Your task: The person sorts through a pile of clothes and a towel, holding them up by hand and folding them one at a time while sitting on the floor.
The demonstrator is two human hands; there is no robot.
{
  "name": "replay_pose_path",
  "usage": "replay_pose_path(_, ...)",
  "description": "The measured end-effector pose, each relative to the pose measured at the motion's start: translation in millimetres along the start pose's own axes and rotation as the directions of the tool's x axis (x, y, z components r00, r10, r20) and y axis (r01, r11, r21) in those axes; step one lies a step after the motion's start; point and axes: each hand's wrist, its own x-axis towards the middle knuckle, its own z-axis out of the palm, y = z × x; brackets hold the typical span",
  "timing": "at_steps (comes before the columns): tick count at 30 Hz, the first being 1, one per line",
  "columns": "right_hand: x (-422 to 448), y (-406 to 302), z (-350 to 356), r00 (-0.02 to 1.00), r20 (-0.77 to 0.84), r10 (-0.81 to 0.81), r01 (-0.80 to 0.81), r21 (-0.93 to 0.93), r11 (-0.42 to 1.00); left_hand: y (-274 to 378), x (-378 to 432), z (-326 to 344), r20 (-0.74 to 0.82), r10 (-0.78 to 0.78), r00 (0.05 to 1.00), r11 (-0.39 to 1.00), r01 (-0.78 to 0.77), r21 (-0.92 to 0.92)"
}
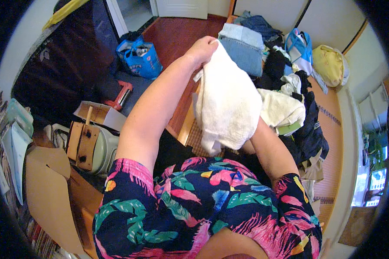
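A white knitted garment hangs in front of me at the middle of the view. My left hand is raised and pinches its top corner, beside a small white tag. The garment covers my right hand; only that forearm shows, running up behind or into the cloth, so the hand's hold cannot be told. Just beyond the garment lie folded blue jeans with a pale turned band. Another cream garment lies on the pile to the right, over something green.
Dark clothes are heaped on the right. Blue bags stand behind and at left. A yellow bundle sits far right. At left are a red-handled object, an open box and a cardboard sheet.
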Motion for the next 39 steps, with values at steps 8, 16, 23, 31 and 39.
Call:
replay_pose_path(8,12,-16,-12,0.997,-0.059,-0.041,0.042,0.011,0.999,-18,-63,-2,-0.379,0.152,0.913,0.987,-0.157,0.019)
replay_pose_path(16,11,-20,-13,0.996,-0.072,-0.045,0.044,-0.006,0.999,1,-146,44,-0.061,0.168,0.984,0.972,-0.154,0.177)
replay_pose_path(23,-14,-19,-25,0.996,-0.084,-0.02,0.017,-0.036,0.999,-10,-150,52,0.258,-0.256,0.932,0.905,0.324,-0.275)
replay_pose_path(31,-19,-22,-31,0.994,-0.101,-0.04,0.039,-0.009,0.999,8,-152,53,0.499,-0.173,0.849,0.664,0.475,-0.578)
replay_pose_path(39,-8,-18,-31,0.993,-0.111,-0.032,0.034,0.02,0.999,-6,-134,49,0.148,-0.054,0.988,0.998,0.049,0.035)
